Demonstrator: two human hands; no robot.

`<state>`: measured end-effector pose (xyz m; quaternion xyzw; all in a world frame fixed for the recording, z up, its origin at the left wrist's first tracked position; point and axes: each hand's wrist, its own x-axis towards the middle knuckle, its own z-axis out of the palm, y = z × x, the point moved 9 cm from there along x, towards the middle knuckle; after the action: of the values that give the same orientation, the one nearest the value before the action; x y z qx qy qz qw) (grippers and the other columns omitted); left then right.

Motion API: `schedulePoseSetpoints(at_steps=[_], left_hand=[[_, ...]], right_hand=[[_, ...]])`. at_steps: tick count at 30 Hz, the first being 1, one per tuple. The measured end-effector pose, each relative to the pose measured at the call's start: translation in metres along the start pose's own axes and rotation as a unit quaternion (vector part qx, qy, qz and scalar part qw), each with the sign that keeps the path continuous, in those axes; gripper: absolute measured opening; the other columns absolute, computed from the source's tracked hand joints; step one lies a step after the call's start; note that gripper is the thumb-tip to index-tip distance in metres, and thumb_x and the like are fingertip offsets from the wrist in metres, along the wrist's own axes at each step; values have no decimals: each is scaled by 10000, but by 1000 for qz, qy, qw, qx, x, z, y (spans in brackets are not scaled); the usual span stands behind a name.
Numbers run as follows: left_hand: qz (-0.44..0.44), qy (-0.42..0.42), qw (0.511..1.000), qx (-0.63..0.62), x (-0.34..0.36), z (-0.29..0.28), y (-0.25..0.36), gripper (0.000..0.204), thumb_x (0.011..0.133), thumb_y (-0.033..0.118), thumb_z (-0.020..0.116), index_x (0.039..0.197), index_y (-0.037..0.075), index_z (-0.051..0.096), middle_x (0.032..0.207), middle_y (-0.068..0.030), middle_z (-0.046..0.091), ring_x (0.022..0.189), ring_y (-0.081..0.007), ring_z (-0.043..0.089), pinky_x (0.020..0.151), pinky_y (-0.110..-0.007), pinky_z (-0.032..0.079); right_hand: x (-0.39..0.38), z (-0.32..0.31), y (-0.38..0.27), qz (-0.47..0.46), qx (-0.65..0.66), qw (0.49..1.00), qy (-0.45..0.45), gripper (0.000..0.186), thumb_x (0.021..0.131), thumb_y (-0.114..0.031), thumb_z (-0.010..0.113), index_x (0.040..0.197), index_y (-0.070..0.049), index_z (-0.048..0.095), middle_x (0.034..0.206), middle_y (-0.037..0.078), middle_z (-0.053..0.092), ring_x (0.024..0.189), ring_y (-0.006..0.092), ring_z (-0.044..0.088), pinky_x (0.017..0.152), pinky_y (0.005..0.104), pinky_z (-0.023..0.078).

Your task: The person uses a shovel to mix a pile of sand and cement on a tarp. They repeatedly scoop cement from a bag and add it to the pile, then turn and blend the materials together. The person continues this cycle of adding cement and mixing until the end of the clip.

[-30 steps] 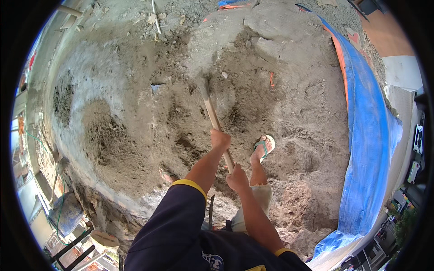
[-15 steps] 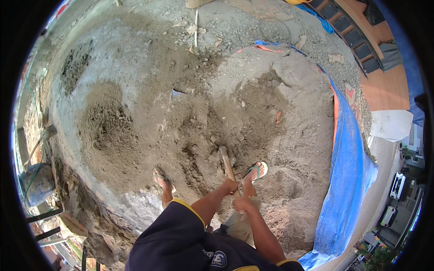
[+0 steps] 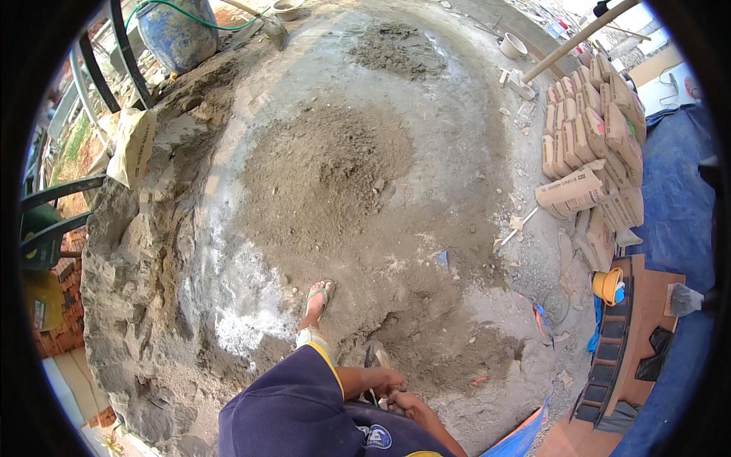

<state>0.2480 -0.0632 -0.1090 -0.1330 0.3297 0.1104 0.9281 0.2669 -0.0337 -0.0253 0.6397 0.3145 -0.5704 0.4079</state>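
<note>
My left hand (image 3: 387, 379) is closed round the wooden handle of a hoe (image 3: 375, 354), close to its head. Just below it, my right hand (image 3: 411, 405) also grips the handle. The hoe is low beside my legs, over churned grey-brown sand (image 3: 434, 354); its blade is mostly hidden. Ahead of my sandalled left foot (image 3: 318, 297) lies a broad, low mound of sand (image 3: 327, 171). A smaller, darker heap of wet mix (image 3: 400, 49) sits farther off on the grey slab.
Stacked paper cement bags (image 3: 590, 129) stand at the right, by a yellow bucket (image 3: 607, 286) and a wooden panel (image 3: 620, 343). A rough broken edge (image 3: 137, 282) runs along the left. A blue drum (image 3: 177, 34) stands at the far left. Blue tarpaulin (image 3: 525, 434) lies at lower right.
My view has swung left, bringing the sand mound to the middle and the cement bags into sight. The hoe head has come nearer my body; both hands still hold it.
</note>
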Motion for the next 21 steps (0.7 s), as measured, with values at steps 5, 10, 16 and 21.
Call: schedulePoseSetpoints(at_steps=[5,10,16,21], left_hand=[[180,238,923,-244,-91,-110,45,448,877,343,617,1169,29,488,1073,-153,572,883,-306,595,814,-474,478],[368,198,823,-384,-215,-168,125,426,877,267,607,1200,18,483,937,-166,591,739,-279,604,725,-502,518],[523,206,727,-394,-392,-224,217,408,820,215,644,1109,-40,511,767,-142,564,611,-236,583,546,-434,536],[567,379,679,-271,-509,-214,224,184,828,147,629,830,-19,550,680,-103,540,539,-211,547,512,-382,490]], right_hand=[[-92,72,-120,-189,-431,882,8,152,741,-152,638,679,-13,629,622,89,615,534,180,589,491,328,459],[-184,64,-150,-220,-287,920,148,338,736,-141,634,1005,62,611,731,102,647,621,184,625,587,341,501],[-224,33,-129,-446,-266,825,221,437,746,-137,619,1154,-5,534,914,226,651,876,415,634,746,451,491],[-125,39,-189,-504,-301,754,295,570,761,-133,619,1290,-66,417,1155,251,553,1064,426,551,875,482,454]])
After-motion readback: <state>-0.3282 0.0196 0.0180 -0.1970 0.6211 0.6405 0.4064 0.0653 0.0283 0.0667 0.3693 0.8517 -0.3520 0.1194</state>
